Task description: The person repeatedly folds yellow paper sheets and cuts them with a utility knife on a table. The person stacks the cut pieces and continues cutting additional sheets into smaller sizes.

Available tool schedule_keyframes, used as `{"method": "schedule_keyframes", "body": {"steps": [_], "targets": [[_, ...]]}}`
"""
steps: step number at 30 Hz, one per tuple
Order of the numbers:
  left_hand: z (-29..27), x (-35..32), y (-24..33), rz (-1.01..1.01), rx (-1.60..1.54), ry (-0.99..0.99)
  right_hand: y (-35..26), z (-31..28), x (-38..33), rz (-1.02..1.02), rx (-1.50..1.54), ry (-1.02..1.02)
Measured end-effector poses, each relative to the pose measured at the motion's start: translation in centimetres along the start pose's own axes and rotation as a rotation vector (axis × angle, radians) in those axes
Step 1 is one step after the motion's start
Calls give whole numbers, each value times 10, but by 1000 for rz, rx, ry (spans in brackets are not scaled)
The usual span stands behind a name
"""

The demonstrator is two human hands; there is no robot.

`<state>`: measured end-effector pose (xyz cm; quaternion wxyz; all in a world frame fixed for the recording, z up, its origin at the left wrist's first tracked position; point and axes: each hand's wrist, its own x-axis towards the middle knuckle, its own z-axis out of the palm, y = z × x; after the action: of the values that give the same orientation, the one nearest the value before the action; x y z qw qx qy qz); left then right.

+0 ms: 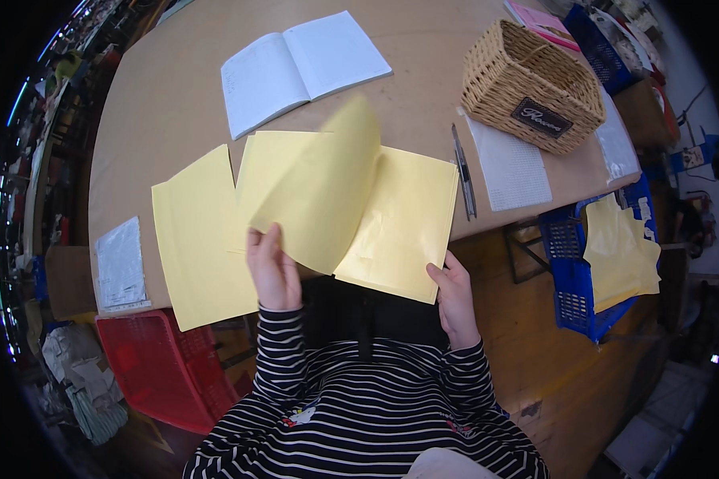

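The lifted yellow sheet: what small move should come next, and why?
Probably the left hand should carry the lifted yellow sheet leftward onto the flat yellow sheet. It stands curled above the yellow stack, whose near corner the right hand pins.

Left hand (pixel 273 271) lifts a curling yellow sheet (pixel 319 188) as right hand (pixel 455 291) steadies the yellow stack (pixel 403 227) beside a wicker basket (pixel 535 84).

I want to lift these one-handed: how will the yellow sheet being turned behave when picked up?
Probably floppy: the yellow sheet curls over where the left hand lifts it. Likely very light, since fingers alone hold it up. It may slide easily over the stack under the right hand.
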<state>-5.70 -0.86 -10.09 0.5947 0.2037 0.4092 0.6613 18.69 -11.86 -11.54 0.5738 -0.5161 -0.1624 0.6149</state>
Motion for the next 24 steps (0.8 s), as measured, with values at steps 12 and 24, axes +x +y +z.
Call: {"method": "schedule_keyframes", "body": {"steps": [12, 24], "targets": [[-23, 18, 16, 695, 952, 411, -3, 3, -8, -77, -114, 44], [21, -57, -38, 328, 1028, -844, -3, 0, -10, 52, -56, 41]]}}
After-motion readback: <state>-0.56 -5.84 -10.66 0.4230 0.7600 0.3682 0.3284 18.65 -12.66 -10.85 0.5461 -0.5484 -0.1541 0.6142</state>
